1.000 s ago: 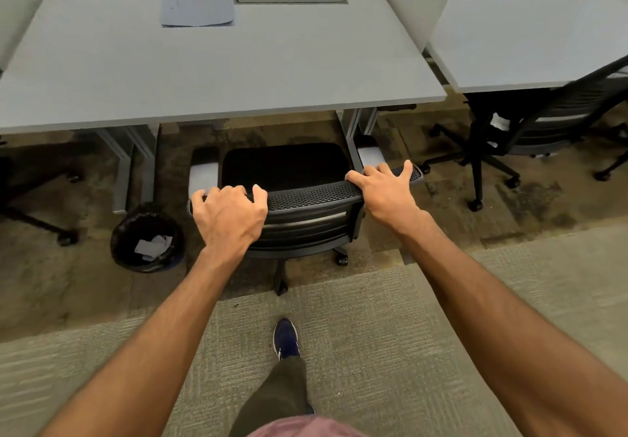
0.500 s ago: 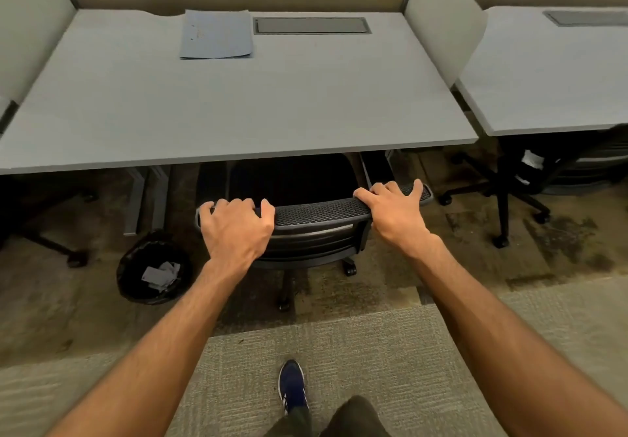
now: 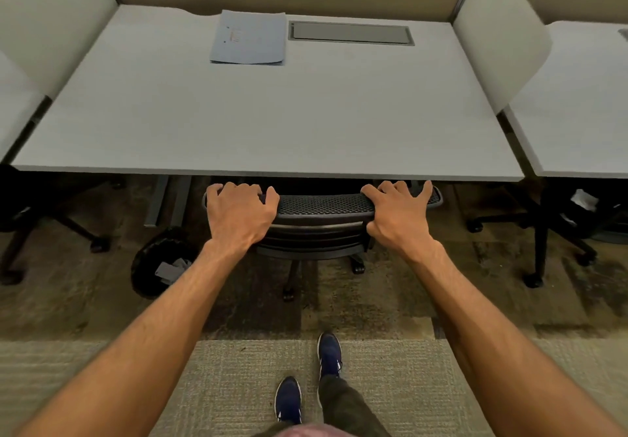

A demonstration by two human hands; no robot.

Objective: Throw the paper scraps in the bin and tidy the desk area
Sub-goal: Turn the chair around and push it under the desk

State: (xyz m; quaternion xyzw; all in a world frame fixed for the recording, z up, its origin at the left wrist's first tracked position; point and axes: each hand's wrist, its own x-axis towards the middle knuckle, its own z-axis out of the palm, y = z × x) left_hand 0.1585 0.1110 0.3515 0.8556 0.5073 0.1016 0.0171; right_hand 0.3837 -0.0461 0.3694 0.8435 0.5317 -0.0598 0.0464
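A black mesh office chair [image 3: 321, 205] stands with its seat tucked under the grey desk [image 3: 265, 124]; only the top of its backrest and its base show. My left hand [image 3: 238, 214] grips the left end of the backrest's top edge. My right hand [image 3: 396, 215] grips the right end. A black round bin [image 3: 153, 263] sits on the floor left of the chair, partly behind my left forearm, with white paper scraps [image 3: 170, 270] inside. A blue-grey sheet of paper [image 3: 249, 37] lies flat at the back of the desk.
A dark cable hatch [image 3: 350, 32] is set into the desk's back edge. White side panels [image 3: 499, 28] flank the desk. Another desk [image 3: 584, 103] and a black chair [image 3: 560, 229] stand at the right; another chair base [image 3: 34, 229] is at the left. My feet [image 3: 307, 379] stand on carpet.
The chair has rolled forward under the desk with both hands on its backrest; its seat is now hidden. I have stepped closer, and both feet are now in view.
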